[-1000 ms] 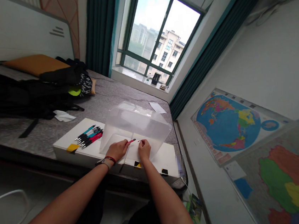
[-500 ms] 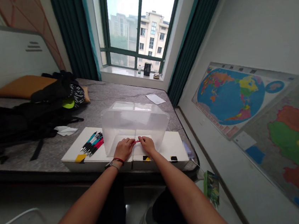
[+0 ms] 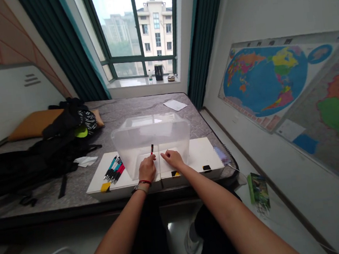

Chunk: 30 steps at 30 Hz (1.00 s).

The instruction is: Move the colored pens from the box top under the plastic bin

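In my left hand [image 3: 147, 169] a red pen [image 3: 152, 148] stands nearly upright, its black end above the closed fingers. A short gap to the right, my right hand [image 3: 173, 159] is curled, thumb and forefinger together; whatever they may hold is too small to make out. Both hands are in front of a clear plastic bin [image 3: 137, 136] that lies on its side, its opening towards me. Left of the bin, several pens [image 3: 113, 171] in blue, black, white and red lie side by side on a white box [image 3: 99, 181].
The boxes rest at the front edge of a grey mattress [image 3: 119, 108]. Black bags [image 3: 34, 161] and a crumpled tissue [image 3: 86, 161] lie to the left. A white paper [image 3: 175, 105] is behind the bin. On the right, a green package [image 3: 258, 190] stands below wall maps [image 3: 268, 76].
My hands have parted; both were on the red pen before. The pen has turned from level to nearly upright in my left hand. The camera view has shifted and levelled.
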Motion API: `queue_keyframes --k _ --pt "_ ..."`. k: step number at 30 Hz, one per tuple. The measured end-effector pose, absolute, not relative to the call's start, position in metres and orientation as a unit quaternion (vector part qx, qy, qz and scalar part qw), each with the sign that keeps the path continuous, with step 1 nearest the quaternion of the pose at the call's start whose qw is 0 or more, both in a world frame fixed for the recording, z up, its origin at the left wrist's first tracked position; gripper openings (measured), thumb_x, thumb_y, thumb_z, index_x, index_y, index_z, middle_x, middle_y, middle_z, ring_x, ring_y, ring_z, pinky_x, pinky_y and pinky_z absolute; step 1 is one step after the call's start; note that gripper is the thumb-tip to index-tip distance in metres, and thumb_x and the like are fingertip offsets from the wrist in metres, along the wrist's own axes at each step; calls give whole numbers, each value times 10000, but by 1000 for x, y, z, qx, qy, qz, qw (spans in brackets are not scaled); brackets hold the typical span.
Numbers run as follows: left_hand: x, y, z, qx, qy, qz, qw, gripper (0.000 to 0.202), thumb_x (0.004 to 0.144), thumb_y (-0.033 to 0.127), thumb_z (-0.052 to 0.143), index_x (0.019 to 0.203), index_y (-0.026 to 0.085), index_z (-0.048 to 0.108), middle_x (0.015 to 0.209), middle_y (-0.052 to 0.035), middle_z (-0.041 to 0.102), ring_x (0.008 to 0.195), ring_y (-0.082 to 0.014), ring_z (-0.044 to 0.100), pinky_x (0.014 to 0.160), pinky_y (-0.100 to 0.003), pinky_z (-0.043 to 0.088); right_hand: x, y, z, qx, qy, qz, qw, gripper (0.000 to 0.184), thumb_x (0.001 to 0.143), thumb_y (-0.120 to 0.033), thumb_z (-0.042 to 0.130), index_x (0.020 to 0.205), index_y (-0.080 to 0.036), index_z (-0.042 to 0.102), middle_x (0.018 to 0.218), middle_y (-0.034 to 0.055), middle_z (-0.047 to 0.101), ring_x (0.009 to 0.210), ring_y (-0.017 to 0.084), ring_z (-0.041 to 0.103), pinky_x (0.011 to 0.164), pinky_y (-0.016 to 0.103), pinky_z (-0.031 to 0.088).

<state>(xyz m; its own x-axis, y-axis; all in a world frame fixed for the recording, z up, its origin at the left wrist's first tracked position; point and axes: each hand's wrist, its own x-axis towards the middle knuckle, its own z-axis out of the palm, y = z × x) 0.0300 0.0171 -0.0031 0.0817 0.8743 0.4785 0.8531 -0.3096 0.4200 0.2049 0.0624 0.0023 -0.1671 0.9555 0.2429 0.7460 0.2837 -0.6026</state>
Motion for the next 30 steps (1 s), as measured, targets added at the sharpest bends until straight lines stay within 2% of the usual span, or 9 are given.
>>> queue_keyframes --k 3,5,9,13,16,19,23,25,30 --pt "32 17 -2 711 588 384 30 305 958 194 341 1201 212 525 1083 -71 673 1005 -209 609 902 -353 462 205 63 3 -578 -744 170 289 441 930 -516 474 680 -196 647 684 25 650 630 144 522 594 257 264" --pt "33 17 -2 706 587 394 32 327 974 231 327 1245 208 507 1144 -83 658 1055 -208 602 929 -352 458 206 63 4 -571 -747 180 289 500 963 -526 395 688 -199 654 701 33 663 648 149 542 599 258 271" --pt "32 20 -5 716 598 359 20 370 979 315 359 1292 197 515 1133 -104 669 1032 -218 620 918 -346 461 207 60 6 -544 -759 202 295 598 1015 -503 220 731 -209 657 733 31 677 673 147 573 618 255 286" --pt "31 22 -7 718 623 311 4 382 974 378 378 1251 209 580 1075 -110 691 974 -228 639 858 -329 467 204 57 5 -532 -784 163 274 485 1015 -464 294 819 -215 661 793 39 682 722 160 581 647 257 287" --pt "32 21 -6 712 636 296 30 377 976 388 378 1249 224 581 1009 -85 713 942 -208 652 798 -286 462 203 58 3 -532 -789 156 265 397 1007 -423 354 856 -216 656 804 39 679 722 163 571 645 258 282" --pt "33 19 -2 706 647 282 62 378 973 414 387 1272 256 555 913 -44 725 834 -179 666 701 -252 441 204 61 2 -538 -776 176 277 363 999 -401 383 828 -217 645 790 29 672 712 159 555 636 254 280" --pt "35 15 2 709 653 262 44 372 954 441 427 1259 281 566 793 -17 695 719 -175 636 639 -257 408 208 64 4 -521 -767 220 302 366 985 -384 407 740 -206 612 722 9 641 684 144 536 631 243 291" --pt "35 13 4 721 637 272 12 358 948 428 443 1234 267 587 806 -32 676 771 -187 622 684 -273 417 209 64 5 -506 -768 242 309 387 982 -373 406 689 -199 589 675 -1 615 664 136 526 633 237 299" --pt "35 11 7 747 578 315 -92 284 918 379 512 1134 246 640 1140 -109 612 1092 -261 526 908 -372 385 212 65 6 -479 -779 269 303 425 978 -354 408 612 -190 550 593 -17 561 626 126 510 640 230 309"
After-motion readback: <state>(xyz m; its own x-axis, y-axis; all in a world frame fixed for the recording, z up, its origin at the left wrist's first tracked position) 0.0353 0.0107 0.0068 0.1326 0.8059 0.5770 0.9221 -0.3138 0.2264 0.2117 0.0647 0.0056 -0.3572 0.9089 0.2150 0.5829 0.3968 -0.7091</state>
